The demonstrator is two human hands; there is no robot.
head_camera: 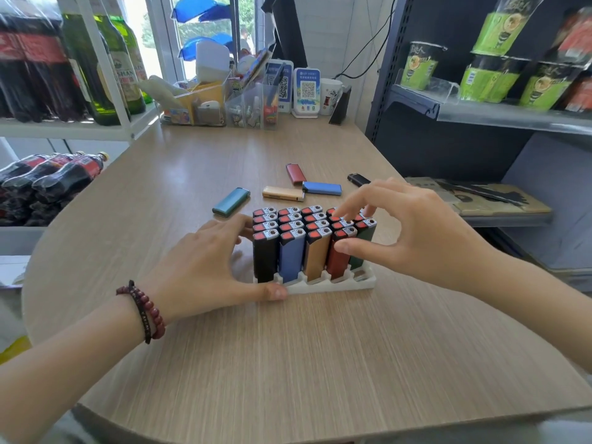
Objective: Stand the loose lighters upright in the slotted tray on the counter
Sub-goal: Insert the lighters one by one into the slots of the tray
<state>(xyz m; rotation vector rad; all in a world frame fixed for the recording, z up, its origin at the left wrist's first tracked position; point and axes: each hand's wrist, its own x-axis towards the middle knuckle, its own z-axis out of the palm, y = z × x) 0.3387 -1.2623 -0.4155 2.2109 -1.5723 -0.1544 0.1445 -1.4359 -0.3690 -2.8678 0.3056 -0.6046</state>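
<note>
Standing in the tray (330,286) between both hands, lighters (291,254) fill five rows. The right hand (413,232) pinches the red row (338,261); the left hand (205,267) presses the tray's side with straight fingers. Five loose lighters (231,201) lie past the fingertips.

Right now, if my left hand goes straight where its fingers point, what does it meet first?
Your left hand points right, at the black lighters in the slotted tray, left column. Its thumb seems to touch the tray corner already; depth is unclear.
</note>
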